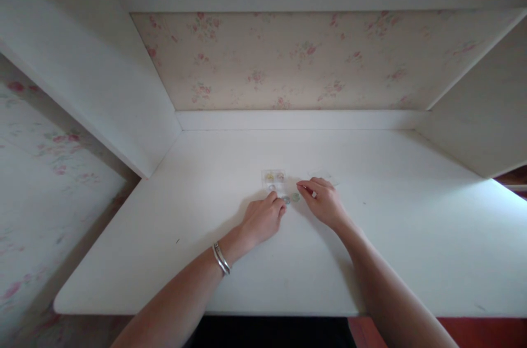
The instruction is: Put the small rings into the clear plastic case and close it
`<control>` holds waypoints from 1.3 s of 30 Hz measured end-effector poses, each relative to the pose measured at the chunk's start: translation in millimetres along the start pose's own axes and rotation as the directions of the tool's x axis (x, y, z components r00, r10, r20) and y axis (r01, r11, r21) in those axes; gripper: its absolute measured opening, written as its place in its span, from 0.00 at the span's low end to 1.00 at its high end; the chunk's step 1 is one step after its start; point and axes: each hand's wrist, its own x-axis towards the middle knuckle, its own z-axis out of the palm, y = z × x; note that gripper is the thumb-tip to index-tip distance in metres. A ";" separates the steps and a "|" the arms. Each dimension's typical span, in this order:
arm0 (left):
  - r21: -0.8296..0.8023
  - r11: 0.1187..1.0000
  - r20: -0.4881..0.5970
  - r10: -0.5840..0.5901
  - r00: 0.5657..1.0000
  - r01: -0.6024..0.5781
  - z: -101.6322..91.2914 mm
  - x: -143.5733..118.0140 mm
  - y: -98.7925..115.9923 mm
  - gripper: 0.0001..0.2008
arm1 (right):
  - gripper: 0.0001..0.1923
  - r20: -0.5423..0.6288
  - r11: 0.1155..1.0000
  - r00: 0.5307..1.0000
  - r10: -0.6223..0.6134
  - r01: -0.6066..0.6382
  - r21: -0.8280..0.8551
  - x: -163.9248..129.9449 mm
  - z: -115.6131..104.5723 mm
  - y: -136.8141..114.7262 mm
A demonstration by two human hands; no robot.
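A small clear compartment box lies on the white desk, with yellowish and pinkish small round pieces in its far compartments and a pale ring-like piece nearer. My left hand rests at its near side, fingers curled; what they grip, if anything, is hidden. Beside those fingertips lies a bluish ring-like piece, and right of it a greenish one. My right hand is just right of the box, thumb and forefinger pinched together. Anything between them is too small to make out.
A clear flat piece, perhaps a lid, lies behind my right hand. The white desk has a raised back ledge and side panels left and right. A small dark thread-like mark is at the left.
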 end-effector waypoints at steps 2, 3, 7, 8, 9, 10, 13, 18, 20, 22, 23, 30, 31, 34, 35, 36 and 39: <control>0.016 1.000 0.005 0.016 1.000 -0.016 3.0 0.0 0.1 0.17 | 0.13 0.019 1.000 1.000 -0.012 0.012 -0.004 0.2 1.9 -2.3; 0.024 0.999 0.004 0.025 1.000 -0.025 4.5 -0.1 -0.1 0.17 | 0.13 0.034 1.000 0.999 -0.019 0.020 -0.004 0.0 2.4 -3.5; 0.019 0.998 -0.027 0.060 0.998 -0.060 7.1 -0.1 -3.9 0.15 | 0.12 0.113 0.997 0.991 -0.068 0.070 -0.013 -2.6 2.1 -8.2; -0.004 0.998 -0.046 0.057 0.997 -0.057 6.4 0.5 -6.1 0.14 | 0.11 0.137 0.996 0.987 -0.088 0.091 -0.020 -3.4 1.6 -9.3; -0.035 0.998 -0.071 0.044 0.996 -0.047 5.2 1.4 -8.8 0.14 | 0.11 0.162 0.993 0.981 -0.108 0.114 -0.029 -4.1 1.1 -10.3; -0.070 0.997 -0.104 0.023 0.994 -0.031 3.4 2.7 -11.9 0.13 | 0.10 0.187 0.990 0.974 -0.127 0.136 -0.040 -4.6 0.6 -11.2; -0.147 0.989 -0.221 -0.057 0.974 0.025 -3.1 8.8 -22.7 0.12 | 0.10 0.245 0.979 0.955 -0.165 0.190 -0.079 -5.1 -0.5 -14.1; -0.138 0.986 -0.278 -0.133 0.951 0.098 -6.4 21.6 -32.4 0.12 | 0.11 0.277 0.969 0.944 -0.178 0.218 -0.119 -5.0 -1.2 -18.7; -0.116 0.986 -0.266 -0.147 0.953 0.119 -4.3 25.1 -31.8 0.11 | 0.11 0.276 0.967 0.943 -0.186 0.226 -0.120 -5.2 -1.2 -19.7; -0.096 0.986 -0.251 -0.159 0.955 0.138 -2.0 27.0 -30.0 0.11 | 0.10 0.272 0.964 0.942 -0.197 0.236 -0.118 -5.6 -1.0 -19.6; -0.089 0.986 -0.246 -0.161 0.956 0.144 -1.3 27.2 -29.1 0.11 | 0.10 0.268 0.964 0.942 -0.203 0.240 -0.116 -5.8 -0.7 -19.2; -0.087 0.984 -0.306 -0.175 0.936 0.156 -4.2 16.4 -24.3 0.13 | 0.10 0.073 0.986 0.984 -0.162 0.164 -0.028 -6.5 4.7 -15.4; -0.080 0.985 -0.311 -0.173 0.935 0.155 -4.7 13.8 -23.3 0.13 | 0.11 0.024 0.990 0.990 -0.138 0.138 -0.010 -6.0 6.2 -15.8; -0.034 0.992 -0.266 -0.126 0.956 0.121 -5.0 7.1 -18.3 0.13 | 0.12 -0.061 0.995 0.993 -0.097 0.099 0.027 -2.4 12.2 -19.2; -0.013 0.994 -0.239 -0.106 0.965 0.106 -4.5 5.6 -16.2 0.13 | 0.12 -0.067 0.995 0.993 -0.098 0.100 0.027 -0.5 14.4 -21.1; 0.007 0.996 -0.212 -0.087 0.973 0.091 -4.0 4.6 -13.9 0.13 | 0.12 -0.064 0.994 0.993 -0.102 0.104 0.021 1.7 16.7 -23.2; 0.060 0.997 -0.148 -0.047 0.988 0.057 -1.8 3.6 -8.0 0.14 | 0.11 -0.038 0.993 0.993 -0.111 0.110 -0.028 9.0 23.1 -30.2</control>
